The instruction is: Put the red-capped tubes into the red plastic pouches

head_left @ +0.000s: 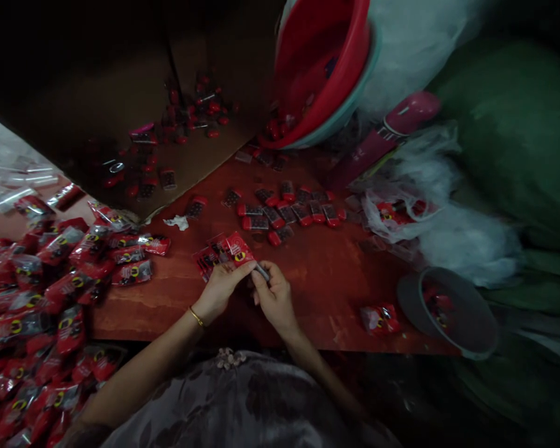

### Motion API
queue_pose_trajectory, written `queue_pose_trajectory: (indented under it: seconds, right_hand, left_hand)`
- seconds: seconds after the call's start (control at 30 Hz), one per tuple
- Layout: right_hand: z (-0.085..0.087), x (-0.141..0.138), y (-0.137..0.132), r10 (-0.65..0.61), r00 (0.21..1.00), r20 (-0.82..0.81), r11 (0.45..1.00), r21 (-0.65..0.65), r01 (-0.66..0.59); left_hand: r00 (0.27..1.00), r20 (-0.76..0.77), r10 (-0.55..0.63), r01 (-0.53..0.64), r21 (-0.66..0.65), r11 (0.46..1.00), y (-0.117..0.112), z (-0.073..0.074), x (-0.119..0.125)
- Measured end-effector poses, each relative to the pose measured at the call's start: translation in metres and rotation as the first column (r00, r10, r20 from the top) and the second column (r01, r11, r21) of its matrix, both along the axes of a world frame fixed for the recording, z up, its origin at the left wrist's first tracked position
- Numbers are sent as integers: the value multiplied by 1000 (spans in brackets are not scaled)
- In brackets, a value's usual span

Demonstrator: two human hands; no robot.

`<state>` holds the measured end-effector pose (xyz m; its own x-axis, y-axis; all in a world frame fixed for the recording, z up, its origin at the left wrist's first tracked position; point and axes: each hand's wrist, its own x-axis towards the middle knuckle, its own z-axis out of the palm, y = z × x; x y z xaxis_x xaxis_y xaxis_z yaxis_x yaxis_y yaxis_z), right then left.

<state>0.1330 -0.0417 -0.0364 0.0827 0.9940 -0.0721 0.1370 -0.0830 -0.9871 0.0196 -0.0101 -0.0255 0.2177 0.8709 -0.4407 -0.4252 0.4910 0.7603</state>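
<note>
My left hand (221, 287), with a gold bangle at the wrist, pinches the near edge of a red printed packet (224, 252) that lies on the reddish wooden table (336, 280). My right hand (274, 297) is closed beside it, its fingertips gripping a small dark piece (262, 271) right at the packet's edge. The two hands touch at the fingertips. A row of small red-and-dark pieces (287, 214) lies on the table just beyond the hands.
A big heap of filled red packets (42, 298) covers the left. A tilted red basin (322, 68) spills pieces at the back, next to cardboard (135, 137). Clear plastic bags (448, 230), a grey bowl (448, 311) and one loose packet (379, 317) lie right.
</note>
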Motion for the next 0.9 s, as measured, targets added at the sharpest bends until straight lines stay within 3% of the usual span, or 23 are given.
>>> queue_pose_trajectory:
  seconds: [0.07,0.23,0.37,0.43,0.57,0.73,0.83,0.9]
  right_hand:
    - [2,-1,2,42,992,-116,999,-2,-43]
    - [7,2,4,130,965,-228,991,8,-132]
    - [9,8,9,103,981,-161,994,-30,-110]
    - [10,9,15,95,982,-166,992,-65,-107]
    - [9,5,29,72,978,-194,984,-148,-101]
    - [6,-8,40,132,984,-119,985,-94,-143]
    - [5,0,45,92,992,81,993,65,-97]
    - [2,16,49,-58,946,318,977,211,-11]
  left_hand:
    - [999,31,-18,17,25,1000,2,3,-2]
    - [987,45,154,-157,78,985,5,3,-4]
    - [999,-21,48,-45,126,991,-2,-4,-3]
    - [998,-24,51,-48,137,989,-5,-6,-3]
    - [996,70,47,-50,49,998,-5,-4,-7]
    - [985,168,50,-43,-46,998,-5,-1,-22]
    - [971,139,197,-190,-58,980,2,5,-53]
    - [906,113,407,-406,-35,913,10,10,-83]
